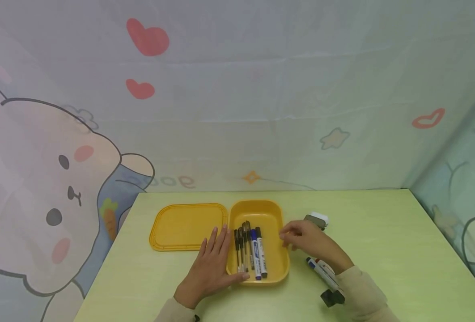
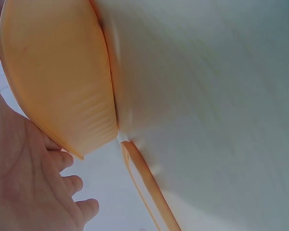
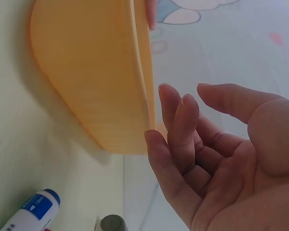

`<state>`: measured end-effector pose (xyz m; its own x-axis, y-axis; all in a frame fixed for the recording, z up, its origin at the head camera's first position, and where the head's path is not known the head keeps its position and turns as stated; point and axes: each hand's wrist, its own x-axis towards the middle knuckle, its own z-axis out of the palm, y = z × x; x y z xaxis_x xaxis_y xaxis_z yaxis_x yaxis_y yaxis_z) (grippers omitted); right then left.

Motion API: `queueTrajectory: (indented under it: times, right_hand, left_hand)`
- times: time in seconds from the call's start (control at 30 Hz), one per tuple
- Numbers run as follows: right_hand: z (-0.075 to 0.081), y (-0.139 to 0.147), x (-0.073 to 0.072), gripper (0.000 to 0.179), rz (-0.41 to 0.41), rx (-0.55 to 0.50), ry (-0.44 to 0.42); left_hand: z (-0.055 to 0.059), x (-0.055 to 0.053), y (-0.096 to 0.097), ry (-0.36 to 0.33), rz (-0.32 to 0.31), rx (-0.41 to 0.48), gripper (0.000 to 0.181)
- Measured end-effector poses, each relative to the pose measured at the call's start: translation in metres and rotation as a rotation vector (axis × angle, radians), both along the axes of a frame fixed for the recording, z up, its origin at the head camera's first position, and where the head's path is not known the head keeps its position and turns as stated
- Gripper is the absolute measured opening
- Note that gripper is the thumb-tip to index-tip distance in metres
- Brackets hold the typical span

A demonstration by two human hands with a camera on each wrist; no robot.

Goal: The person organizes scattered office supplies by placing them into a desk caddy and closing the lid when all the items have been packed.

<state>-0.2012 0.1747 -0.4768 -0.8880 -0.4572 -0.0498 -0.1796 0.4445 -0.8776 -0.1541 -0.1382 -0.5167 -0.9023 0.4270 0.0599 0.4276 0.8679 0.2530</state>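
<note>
A yellow plastic box (image 1: 277, 250) stands in the middle of the table with several dark-capped pens (image 1: 243, 246) and two whiteboard markers (image 1: 258, 252) lying lengthwise inside. My left hand (image 1: 210, 272) rests along its left rim, fingers straight and thumb reaching over the near left corner. In the left wrist view, the palm lies beside the box wall (image 2: 62, 82). At the right rim is my right hand (image 1: 307, 238), fingers loosely bent. The right wrist view shows nothing between thumb and fingers (image 3: 159, 159), which are close to the box's outer wall (image 3: 91, 72).
Left of the box lies its flat yellow lid (image 1: 189, 227). Beyond the right hand is a white and grey block (image 1: 318, 219). Markers (image 1: 321, 270) and small black objects (image 1: 332, 297) lie by the right forearm. A printed cloth (image 1: 237, 112) hangs behind the table.
</note>
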Motion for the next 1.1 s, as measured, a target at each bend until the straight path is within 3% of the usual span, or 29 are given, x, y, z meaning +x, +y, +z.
queueTrajectory:
  times: [0.57,1.1]
  right_hand:
    - [-0.012,0.038,0.024,0.039,-0.071,-0.059,-0.080]
    - [-0.025,0.074,0.041,0.047,-0.177,-0.148,-0.215]
  left_hand:
    - [0.000,-0.001,0.000,-0.006,-0.002,0.011,0.115]
    - [-0.001,-0.001,-0.001,0.010,-0.006,0.012,0.116]
